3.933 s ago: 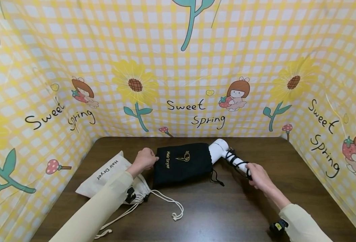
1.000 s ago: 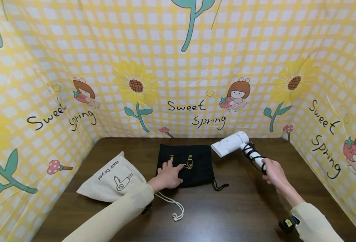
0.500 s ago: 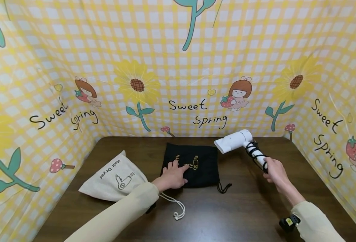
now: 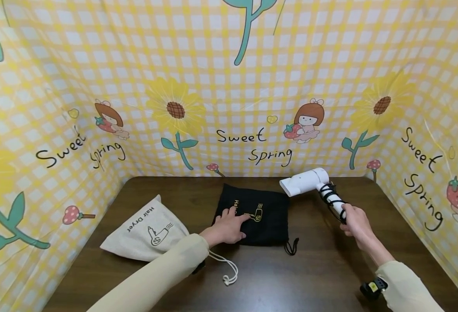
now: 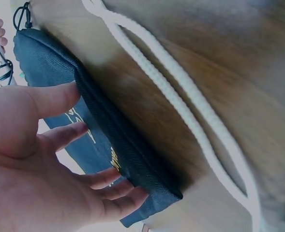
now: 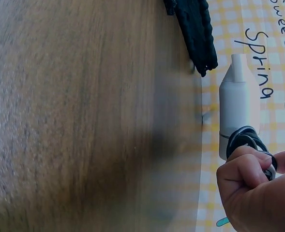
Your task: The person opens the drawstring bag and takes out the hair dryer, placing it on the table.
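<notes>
With its fingers spread, my left hand (image 4: 227, 227) rests on the black drawstring bag (image 4: 272, 225), which lies flat in the middle of the table. In the left wrist view the fingertips (image 5: 114, 175) touch the bag's printed face near its edge. My right hand (image 4: 356, 223) grips the handle of a white hair dryer (image 4: 304, 181), right of the bag. A black cord (image 4: 330, 197) is wound round that handle. In the right wrist view the dryer's nozzle (image 6: 239, 70) points toward the black bag's mouth and is apart from it.
A cream drawstring bag (image 4: 143, 229) printed "Hair Dryer" lies at the left, partly under the left sleeve. Its white cord (image 4: 229, 264) trails onto the brown table (image 4: 283, 286). A yellow checked cloth (image 4: 237, 99) walls in the back and sides.
The dryer, earlier partly inside the black bag, is now out and to its right. My left hand went from the bag's edge onto its face; bag and hand have since slid right.
</notes>
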`<act>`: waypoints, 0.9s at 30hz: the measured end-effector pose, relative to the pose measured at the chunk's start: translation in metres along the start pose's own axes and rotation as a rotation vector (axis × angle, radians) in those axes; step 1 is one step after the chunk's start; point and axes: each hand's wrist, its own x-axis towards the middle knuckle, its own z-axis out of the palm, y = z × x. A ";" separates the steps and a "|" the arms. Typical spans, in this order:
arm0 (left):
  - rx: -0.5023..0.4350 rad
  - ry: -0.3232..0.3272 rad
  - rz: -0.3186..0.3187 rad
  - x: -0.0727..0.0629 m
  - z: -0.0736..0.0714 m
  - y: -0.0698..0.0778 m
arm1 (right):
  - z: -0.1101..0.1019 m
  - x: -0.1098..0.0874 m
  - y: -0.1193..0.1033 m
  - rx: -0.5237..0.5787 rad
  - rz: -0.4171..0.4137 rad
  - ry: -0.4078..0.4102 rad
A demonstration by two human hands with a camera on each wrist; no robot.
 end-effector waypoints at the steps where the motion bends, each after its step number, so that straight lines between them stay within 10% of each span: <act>1: -0.002 -0.005 0.004 0.000 -0.001 0.001 | 0.000 0.000 0.000 0.002 0.000 0.002; 27: 0.067 -0.028 0.122 0.018 -0.004 0.032 | -0.009 0.007 0.008 -0.002 0.064 0.119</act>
